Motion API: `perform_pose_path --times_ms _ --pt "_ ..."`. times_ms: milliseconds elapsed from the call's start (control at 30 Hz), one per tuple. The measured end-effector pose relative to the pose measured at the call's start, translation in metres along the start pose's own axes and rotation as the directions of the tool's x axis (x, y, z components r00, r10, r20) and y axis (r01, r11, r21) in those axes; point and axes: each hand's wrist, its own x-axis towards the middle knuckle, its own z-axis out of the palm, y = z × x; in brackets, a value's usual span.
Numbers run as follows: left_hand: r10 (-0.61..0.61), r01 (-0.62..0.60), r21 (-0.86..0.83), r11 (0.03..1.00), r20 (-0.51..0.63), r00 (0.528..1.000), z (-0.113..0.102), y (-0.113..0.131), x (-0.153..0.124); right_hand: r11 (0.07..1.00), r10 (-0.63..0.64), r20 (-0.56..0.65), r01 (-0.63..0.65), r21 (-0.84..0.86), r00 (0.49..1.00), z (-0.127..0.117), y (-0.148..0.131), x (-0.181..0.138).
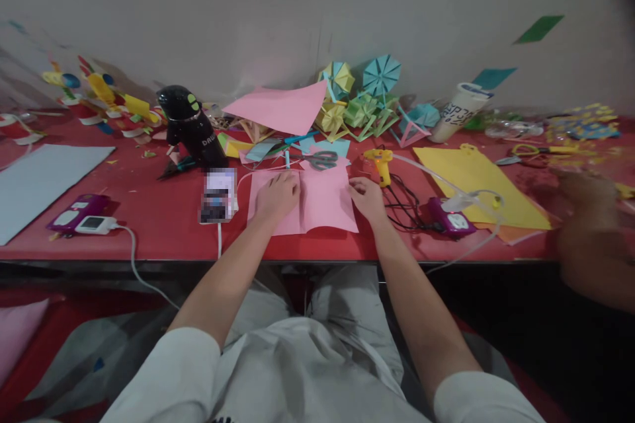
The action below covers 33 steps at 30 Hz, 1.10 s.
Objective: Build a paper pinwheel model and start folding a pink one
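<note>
A pink sheet of paper (325,201) lies on the red table (163,225) right in front of me, with a fold line down its middle. My left hand (278,195) rests flat on the sheet's left half, fingers stretched out. My right hand (366,197) sits at the sheet's right edge, fingers curled and touching the paper. Grey-handled scissors (320,160) lie just beyond the sheet. An orange glue gun (380,162) stands close to my right hand.
A phone (218,195) and a black bottle (188,122) are left of the sheet. A big pink sheet (278,109), folded paper flowers (367,96), a yellow sheet (476,185) and cables lie behind and right. Another person's arm (590,238) reaches in at the right. Grey card (40,178) lies far left.
</note>
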Motion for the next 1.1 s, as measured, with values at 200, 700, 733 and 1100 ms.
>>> perform_pose_path --times_ms 200,700,733,1100 --pt "0.080 -0.080 -0.005 0.997 0.079 0.994 0.000 -0.005 -0.003 1.000 -0.013 -0.003 0.013 0.017 1.000 0.002 -0.002 -0.001" --pt "0.094 -0.093 -0.011 0.996 0.138 0.986 0.006 -0.008 -0.008 0.999 -0.031 0.034 0.031 -0.024 0.999 -0.001 0.000 -0.005" --pt "0.095 -0.094 -0.012 0.995 0.138 0.986 0.006 -0.008 -0.008 0.999 -0.032 0.033 0.033 -0.022 0.999 -0.001 0.000 -0.006" --pt "0.092 -0.093 -0.003 0.996 0.141 0.986 0.006 -0.009 -0.008 0.985 -0.025 0.114 0.005 0.175 0.993 -0.007 -0.013 -0.010"
